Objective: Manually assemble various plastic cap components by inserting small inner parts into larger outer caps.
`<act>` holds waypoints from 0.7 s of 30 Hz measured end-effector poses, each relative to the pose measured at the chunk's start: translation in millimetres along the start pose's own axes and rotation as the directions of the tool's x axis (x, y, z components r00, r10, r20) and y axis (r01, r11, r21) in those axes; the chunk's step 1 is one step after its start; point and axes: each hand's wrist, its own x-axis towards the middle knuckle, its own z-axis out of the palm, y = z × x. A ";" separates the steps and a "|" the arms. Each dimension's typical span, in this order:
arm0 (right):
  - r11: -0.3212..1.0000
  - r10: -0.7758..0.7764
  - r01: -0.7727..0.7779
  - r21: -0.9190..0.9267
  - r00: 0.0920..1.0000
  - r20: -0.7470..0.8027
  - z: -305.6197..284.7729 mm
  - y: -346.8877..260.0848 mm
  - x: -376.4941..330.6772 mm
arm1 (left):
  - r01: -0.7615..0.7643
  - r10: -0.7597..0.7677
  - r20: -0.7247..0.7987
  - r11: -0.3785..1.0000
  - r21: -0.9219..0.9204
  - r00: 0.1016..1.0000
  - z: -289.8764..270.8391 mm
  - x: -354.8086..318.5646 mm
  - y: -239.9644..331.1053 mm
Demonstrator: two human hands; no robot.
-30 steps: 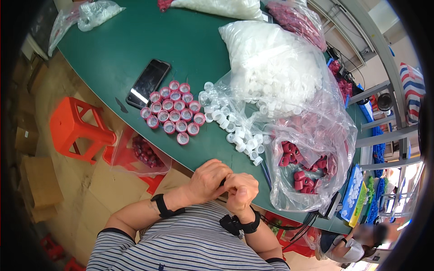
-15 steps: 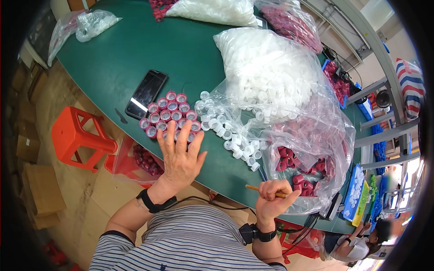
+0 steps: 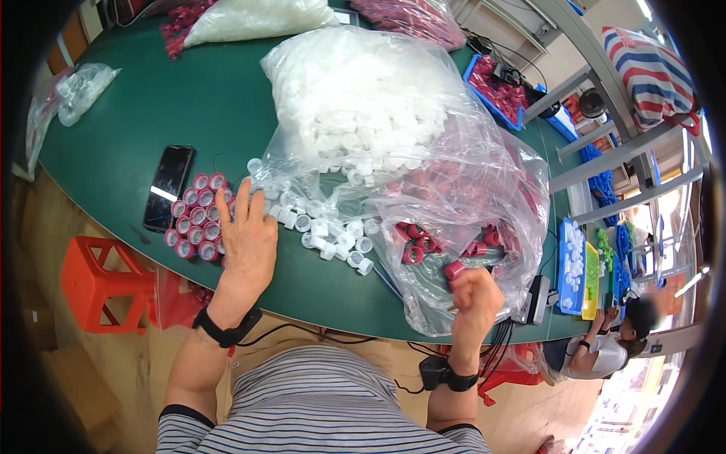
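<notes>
My left hand (image 3: 248, 246) is open, fingers stretched over the right edge of a cluster of dark-pink ring caps (image 3: 198, 217); their pale inner faces point up. Its fingertips are close to loose white plastic caps (image 3: 333, 234) scattered on the green table. My right hand (image 3: 478, 296) is closed at the mouth of a clear plastic bag (image 3: 423, 299) holding more dark-pink caps. The tip of a thin wooden stick (image 3: 452, 308) shows beside that fist. One dark-pink cap (image 3: 454, 270) touches its fingertips; whether it is gripped is unclear.
A black phone (image 3: 169, 185) lies left of the cap cluster. A large bag of white caps (image 3: 355, 91) fills the table's middle. Behind it stands a blue tray (image 3: 495, 89) of red parts. An orange stool (image 3: 102, 276) is at left; a co-worker (image 3: 597, 348) sits at right.
The view has shifted, so the table things appear further left. My right hand has moved from the table edge to the open bag of dark-pink caps. My left hand has moved toward the white caps.
</notes>
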 end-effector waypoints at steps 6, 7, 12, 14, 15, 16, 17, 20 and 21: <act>0.712 0.058 0.080 -0.697 0.984 0.171 12.9 25.6 16.9 | -0.119 0.126 0.024 0.974 -0.191 0.992 -21.0 -20.1 28.4; 0.725 0.046 0.103 -0.681 0.979 0.197 17.7 32.0 17.4 | -0.133 0.138 0.010 0.972 -0.194 0.990 -24.6 -24.3 35.5; 0.687 -0.011 0.145 -0.712 0.982 0.189 34.8 45.7 17.0 | -0.218 0.212 -0.057 0.913 -0.345 0.976 -47.6 -40.0 62.9; 0.695 -0.013 0.150 -0.703 0.980 0.196 35.9 48.1 15.5 | -0.030 0.135 0.062 0.589 -0.808 0.989 -49.5 -50.8 71.0; 0.714 0.007 0.114 -0.691 0.985 0.170 33.9 43.4 12.7 | -0.030 0.136 0.063 0.590 -0.807 0.989 -50.2 -51.9 72.9; 0.732 0.026 0.083 -0.676 0.988 0.150 32.7 37.5 10.4 | 0.231 0.084 0.274 0.341 -0.911 0.958 -51.2 -53.0 73.7; 0.732 0.027 0.084 -0.676 0.988 0.153 30.0 29.5 7.7 | 0.473 0.097 0.476 0.053 -0.879 0.874 -50.8 -53.5 74.1; 0.804 0.105 0.006 -0.595 0.983 0.151 24.2 2.9 -5.3 | 0.688 0.268 0.684 -0.557 -0.465 0.679 -42.4 -50.1 72.4; 0.852 0.088 0.044 -0.521 0.970 0.226 28.4 -3.1 -11.8 | 0.682 0.258 0.696 -0.584 -0.441 0.671 -45.2 -47.4 76.6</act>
